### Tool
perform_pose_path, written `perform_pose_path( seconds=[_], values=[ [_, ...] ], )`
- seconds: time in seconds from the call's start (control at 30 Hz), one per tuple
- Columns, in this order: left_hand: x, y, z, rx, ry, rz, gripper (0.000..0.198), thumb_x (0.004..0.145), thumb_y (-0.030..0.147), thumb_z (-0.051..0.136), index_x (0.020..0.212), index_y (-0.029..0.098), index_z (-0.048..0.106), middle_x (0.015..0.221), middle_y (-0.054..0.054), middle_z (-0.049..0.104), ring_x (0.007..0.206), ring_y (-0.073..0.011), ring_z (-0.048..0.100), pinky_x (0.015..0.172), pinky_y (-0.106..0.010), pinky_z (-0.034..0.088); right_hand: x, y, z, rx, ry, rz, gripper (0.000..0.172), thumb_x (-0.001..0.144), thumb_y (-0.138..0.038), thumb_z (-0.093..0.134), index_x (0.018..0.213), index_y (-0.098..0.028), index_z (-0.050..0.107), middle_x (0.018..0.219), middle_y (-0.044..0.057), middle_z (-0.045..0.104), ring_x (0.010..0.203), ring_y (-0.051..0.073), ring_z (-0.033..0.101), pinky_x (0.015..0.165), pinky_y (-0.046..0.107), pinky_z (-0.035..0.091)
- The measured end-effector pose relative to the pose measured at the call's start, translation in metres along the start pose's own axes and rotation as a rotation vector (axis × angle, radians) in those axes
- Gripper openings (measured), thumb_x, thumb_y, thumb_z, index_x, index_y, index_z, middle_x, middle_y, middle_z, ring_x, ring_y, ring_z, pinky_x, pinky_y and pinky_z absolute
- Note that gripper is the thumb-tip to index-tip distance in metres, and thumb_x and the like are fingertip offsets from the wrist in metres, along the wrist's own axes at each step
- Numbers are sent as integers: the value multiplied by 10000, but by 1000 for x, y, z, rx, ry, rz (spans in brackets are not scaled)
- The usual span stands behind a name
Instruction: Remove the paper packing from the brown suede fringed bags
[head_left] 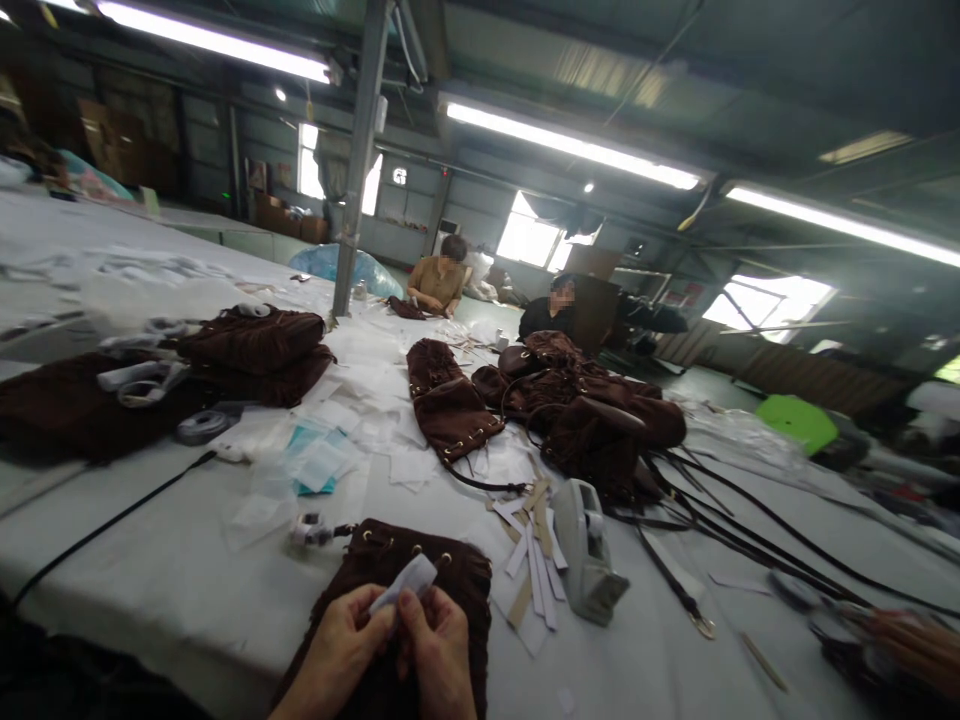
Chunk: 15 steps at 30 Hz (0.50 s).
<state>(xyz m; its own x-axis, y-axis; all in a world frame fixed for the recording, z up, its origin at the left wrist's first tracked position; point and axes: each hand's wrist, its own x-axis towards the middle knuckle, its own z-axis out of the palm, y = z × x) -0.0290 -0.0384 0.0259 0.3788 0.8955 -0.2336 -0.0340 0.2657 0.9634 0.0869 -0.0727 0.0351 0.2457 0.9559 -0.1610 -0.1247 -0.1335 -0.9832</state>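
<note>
Workshop hall: metal roof, tube lighting, windows along the far wall. Two seated people (439, 280) work at the far end, well beyond the grip.

Work surface: a long white table (187, 600) runs away from the grip in all directions.

Heap of brown bags (592, 410): beyond the grip and to its right, well apart from it, fringed and piled loosely.

Stack of folded brown bags (255, 345): beyond the grip and to its left, well apart.

Brown fringed bag (450, 575): directly under the grip, lying flat on the table, with its eyelet edge on the far side of the hands.

Single brown bag (450, 410): straight beyond the grip, between the stack and the heap.

Black straps (750, 530): far right of the grip, trailing from the heap across the table.

Tape dispenser (589, 550): near the grip on its right, standing on the table.

Loose strips (536, 570): white and tan, between the grip and the tape dispenser, just beside the fringed bag.

Small roll (309, 530): just beyond the grip to its left, at the bag's corner.

Left hand (341, 650) and right hand (439, 650): side by side above the fringed bag, fingertips meeting.

White strip (405, 580): inside the grip. Both hands are pinched on its lower end between thumb and fingers. Its free end points up and to the right, above the bag.
</note>
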Motion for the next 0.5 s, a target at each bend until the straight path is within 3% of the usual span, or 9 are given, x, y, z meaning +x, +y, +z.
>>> perform_pose_path(
  seconds=[0.1, 0.13, 0.2, 0.23, 0.33, 0.4, 0.5],
  values=[
    [1, -12, 2, 12, 73, -15, 514, 636, 603, 657, 807, 118, 678, 530, 36, 550, 486, -110, 438, 476, -204, 312, 1, -5, -17, -140, -21, -21, 485, 721, -611, 634, 804, -134, 644, 532, -28, 546, 379, 72, 421, 355, 192, 335],
    [3, -17, 2, 13, 91, -24, 525, 634, 613, 651, 811, 120, 679, 525, 39, 545, 482, -108, 428, 472, -201, 300, 2, -12, -32, -235, 52, -56, 480, 727, -612, 622, 798, -139, 657, 542, -16, 566, 417, 91, 464, 392, 203, 368],
    [5, -25, 1, 19, 117, -46, 533, 619, 630, 651, 799, 129, 677, 504, 47, 527, 472, -105, 412, 467, -197, 283, 4, -32, -77, -447, 347, -161, 471, 740, -611, 588, 790, -151, 678, 620, 23, 628, 578, 150, 563, 526, 233, 437],
    [6, -27, 1, 25, 124, -54, 533, 608, 637, 654, 788, 136, 676, 488, 52, 514, 463, -105, 405, 463, -197, 277, 6, -44, -105, -555, 608, -154, 513, 718, -654, 552, 737, -156, 676, 624, 40, 639, 615, 180, 580, 563, 258, 452],
    [7, -30, 2, 55, 136, -59, 530, 571, 655, 665, 742, 153, 670, 455, 59, 488, 445, -105, 391, 448, -198, 274, 13, -77, -195, -626, 905, -121, 621, 721, -674, 450, 915, -128, 673, 913, 138, 688, 911, 279, 590, 774, 338, 451],
    [7, -30, 3, 57, 138, -55, 530, 562, 665, 661, 724, 160, 665, 461, 56, 497, 448, -107, 397, 444, -196, 286, 22, -90, -242, -648, 947, -57, 599, 655, -679, 518, 828, -134, 696, 871, 154, 702, 965, 312, 584, 794, 355, 442],
    [8, -32, 5, 60, 138, -48, 526, 566, 668, 656, 713, 163, 656, 451, 63, 465, 440, -105, 390, 443, -197, 285, 37, -91, -278, -654, 865, 47, 491, 594, -635, 616, 564, -148, 676, 606, 103, 681, 812, 311, 626, 708, 352, 441]
  ],
)
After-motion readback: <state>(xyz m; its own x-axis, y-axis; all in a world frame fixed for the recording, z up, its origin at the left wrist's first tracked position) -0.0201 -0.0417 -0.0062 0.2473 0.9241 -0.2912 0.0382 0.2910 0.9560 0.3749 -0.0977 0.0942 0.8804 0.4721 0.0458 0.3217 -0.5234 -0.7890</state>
